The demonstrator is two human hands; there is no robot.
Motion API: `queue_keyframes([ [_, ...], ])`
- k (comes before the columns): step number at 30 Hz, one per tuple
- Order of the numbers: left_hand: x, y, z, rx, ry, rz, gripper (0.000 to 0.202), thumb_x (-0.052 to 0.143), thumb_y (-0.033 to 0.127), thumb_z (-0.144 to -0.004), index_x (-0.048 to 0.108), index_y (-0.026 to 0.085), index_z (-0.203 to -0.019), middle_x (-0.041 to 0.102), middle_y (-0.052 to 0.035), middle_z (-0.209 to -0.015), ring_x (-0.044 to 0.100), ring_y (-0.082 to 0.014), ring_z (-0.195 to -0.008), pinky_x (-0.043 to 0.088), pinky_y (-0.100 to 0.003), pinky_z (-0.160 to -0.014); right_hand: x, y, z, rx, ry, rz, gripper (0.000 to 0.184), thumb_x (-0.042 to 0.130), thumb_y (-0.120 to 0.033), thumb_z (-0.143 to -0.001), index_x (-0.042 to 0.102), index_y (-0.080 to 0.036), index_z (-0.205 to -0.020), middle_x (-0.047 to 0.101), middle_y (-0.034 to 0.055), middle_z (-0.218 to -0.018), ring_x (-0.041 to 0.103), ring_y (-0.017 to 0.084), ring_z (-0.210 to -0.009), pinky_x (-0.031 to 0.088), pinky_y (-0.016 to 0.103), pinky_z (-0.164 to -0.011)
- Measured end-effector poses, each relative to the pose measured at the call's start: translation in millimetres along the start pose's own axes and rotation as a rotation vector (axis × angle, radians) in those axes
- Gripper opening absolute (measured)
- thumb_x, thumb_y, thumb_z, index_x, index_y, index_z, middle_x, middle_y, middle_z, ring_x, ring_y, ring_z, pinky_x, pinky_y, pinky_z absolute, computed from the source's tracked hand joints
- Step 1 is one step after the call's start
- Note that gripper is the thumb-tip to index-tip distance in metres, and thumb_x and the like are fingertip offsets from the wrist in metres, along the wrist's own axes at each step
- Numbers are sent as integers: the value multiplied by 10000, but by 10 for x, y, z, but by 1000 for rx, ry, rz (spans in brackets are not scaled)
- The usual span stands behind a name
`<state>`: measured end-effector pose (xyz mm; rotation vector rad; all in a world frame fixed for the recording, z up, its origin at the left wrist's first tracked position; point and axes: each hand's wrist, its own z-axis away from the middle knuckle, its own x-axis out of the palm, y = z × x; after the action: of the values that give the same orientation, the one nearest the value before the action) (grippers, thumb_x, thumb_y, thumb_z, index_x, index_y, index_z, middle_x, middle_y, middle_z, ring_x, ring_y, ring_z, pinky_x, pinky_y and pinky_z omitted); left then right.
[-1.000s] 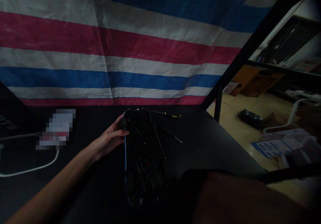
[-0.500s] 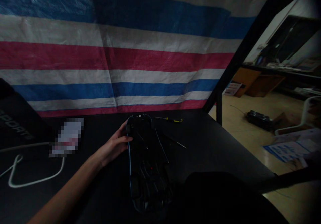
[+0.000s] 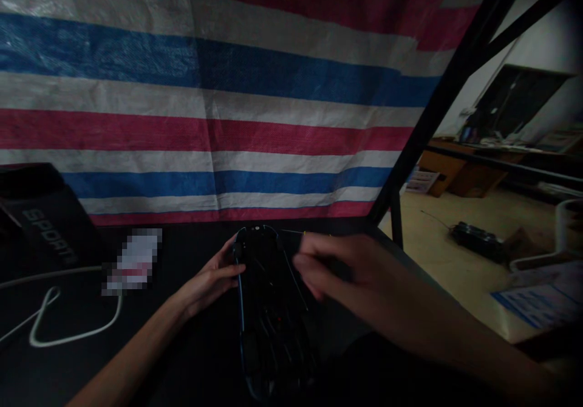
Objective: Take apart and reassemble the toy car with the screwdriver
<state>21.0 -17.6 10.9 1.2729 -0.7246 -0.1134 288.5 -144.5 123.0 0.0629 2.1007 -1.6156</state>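
A toy car (image 3: 264, 310) lies upside down on the dark table, its black underside up and a blue edge along its side. My left hand (image 3: 221, 276) grips its far left side, thumb over the edge and fingers behind. To the right of the car, my right hand (image 3: 337, 264) hovers with curled fingers, blurred by motion. Whether anything is between those fingers does not show. Behind it lies a yellow-handled screwdriver (image 3: 294, 231), mostly hidden except for its thin shaft and bits of yellow.
On the left stand a black box (image 3: 48, 225) marked SPORT, a blurred-out pale item (image 3: 136, 258) and a white cable (image 3: 75, 339). A striped tarp (image 3: 228, 127) hangs behind the table (image 3: 182, 243). Right of the table, a black object (image 3: 476, 240) and papers rest on the floor.
My right hand has come in from the lower right, covering the dark rod and most of the yellow screwdriver. My left hand keeps its grip on the car. The camera view has tilted up slightly.
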Motion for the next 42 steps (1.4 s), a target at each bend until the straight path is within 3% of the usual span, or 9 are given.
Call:
queue_keyframes([
  [2, 0, 9, 16, 2, -14, -2, 896, 777, 128, -851, 355, 386, -1597, 586, -99, -1479, 634, -277, -1261, 487, -415, -1045, -60, -103, -504, 0, -103, 298, 148, 642, -335, -947, 679, -255, -1065, 691, 57, -1097, 648, 233, -973, 515, 416, -927],
  [4, -7, 8, 23, 18, -38, -3, 916, 782, 137, -853, 333, 397, -1607, 585, -99, -1487, 634, -278, -1272, 491, -412, -1047, -9, -44, -910, 112, -144, 613, 429, 581, -411, -955, 585, -207, -1332, 595, 146, -1370, 566, 322, -1266, 424, 503, -1077],
  [5, -11, 6, 24, 27, -46, -5, 916, 781, 138, -856, 330, 402, -1608, 572, -96, -1506, 628, -278, -1286, 493, -407, -1049, 52, 25, -1056, 231, -148, 701, 563, 529, -497, -965, 522, -175, -1427, 511, 189, -1487, 478, 372, -1382, 385, 548, -1114],
  [8, -15, -4, 31, 37, -52, -11, 904, 773, 144, -869, 327, 409, -1609, 523, -91, -1566, 612, -282, -1319, 496, -408, -1059, 309, 250, -1285, 293, -143, 750, 800, 408, -658, -960, 390, -119, -1552, 326, 251, -1637, 326, 453, -1493, 332, 624, -1137],
  [11, 5, -8, 44, 31, -48, -31, 914, 777, 154, -872, 310, 414, -1614, 491, -93, -1603, 587, -290, -1353, 485, -423, -1076, 526, 365, -1343, 252, -140, 828, 891, 377, -757, -922, 362, -154, -1578, 355, 230, -1627, 347, 472, -1471, 350, 621, -1122],
  [15, 20, -27, 40, 49, -60, -44, 892, 768, 177, -887, 307, 399, -1617, 463, -109, -1632, 560, -303, -1383, 474, -439, -1083, 617, 402, -1448, 258, -148, 877, 971, 465, -821, -837, 427, -134, -1523, 450, 238, -1545, 402, 478, -1419, 405, 604, -1078],
  [22, 26, -75, 7, 88, -88, 33, 908, 764, 204, -893, 281, 481, -1610, 391, -64, -1683, 540, -284, -1405, 431, -452, -1141, 553, 431, -1568, 295, -152, 824, 903, 523, -787, -809, 442, -200, -1491, 434, 193, -1578, 376, 472, -1448, 405, 637, -1079],
  [33, 75, -38, 40, 72, -41, -31, 900, 753, 222, -909, 267, 551, -1592, 240, -7, -1736, 517, -288, -1393, 524, -414, -1036, 466, 417, -1558, 325, -205, 712, 964, 500, -768, -856, 329, -178, -1599, 295, 203, -1676, 222, 521, -1526, 302, 643, -1166],
  [42, 106, -1, 54, 41, -2, -11, 869, 772, 211, -891, 331, 470, -1594, 410, -63, -1641, 601, -271, -1267, 529, -417, -993, 360, 457, -1526, 293, -232, 753, 921, 412, -782, -916, 278, -215, -1629, 280, 186, -1692, 307, 455, -1520, 343, 593, -1156],
])
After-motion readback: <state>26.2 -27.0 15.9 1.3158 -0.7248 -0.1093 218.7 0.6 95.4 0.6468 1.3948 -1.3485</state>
